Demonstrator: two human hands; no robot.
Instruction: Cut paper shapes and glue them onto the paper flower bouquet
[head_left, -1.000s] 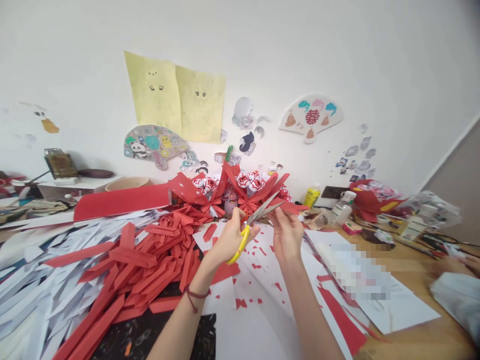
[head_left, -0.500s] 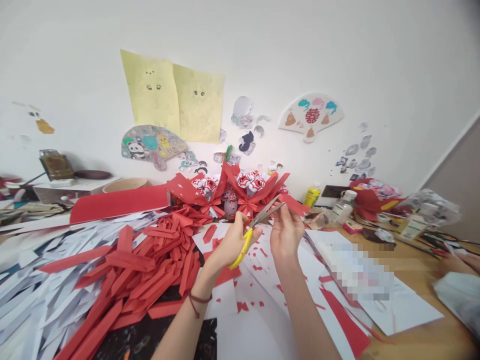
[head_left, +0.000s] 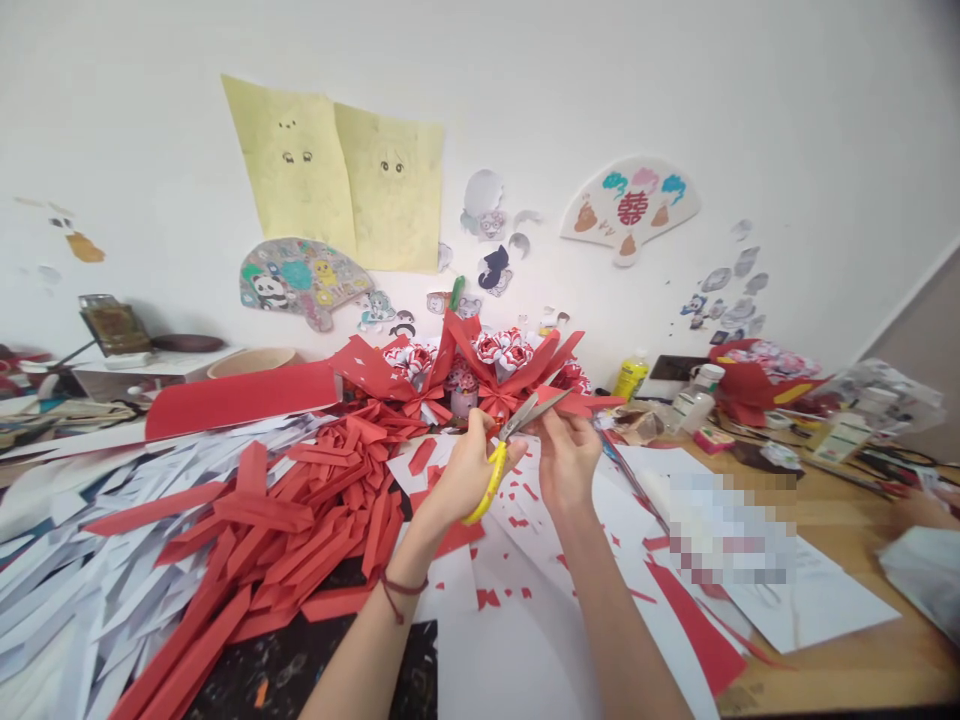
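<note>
Over a cluttered desk, one pair of yellow-handled scissors (head_left: pixel 496 468), gripped in the curled fingers of the left hand (head_left: pixel 465 465), blades spread toward the upper right. Just beside the blades, the right hand (head_left: pixel 568 460), fingers bent in close to the thumb; cannot tell whether around anything. Directly behind both hands, crowding the back of the desk, at least two red-wrapped bouquets (head_left: pixel 508 350) of red-and-white flowers; one more well to the right. To the left, a heap of folded red paper strips (head_left: pixel 322 530) beside loose white paper strips (head_left: pixel 142 540), both too many to count. Behind these, one curved red sheet (head_left: pixel 244 398). Beneath the forearms, white paper (head_left: pixel 517 650) dotted with many red scraps (head_left: pixel 517 522). To the right, one yellow bottle (head_left: pixel 630 378). On the wall, two yellow sheets (head_left: pixel 390 190) with drawn eyes and two decorated fans (head_left: pixel 634 205). At the far right edge, another person's hand (head_left: pixel 926 510), blurred.
</note>
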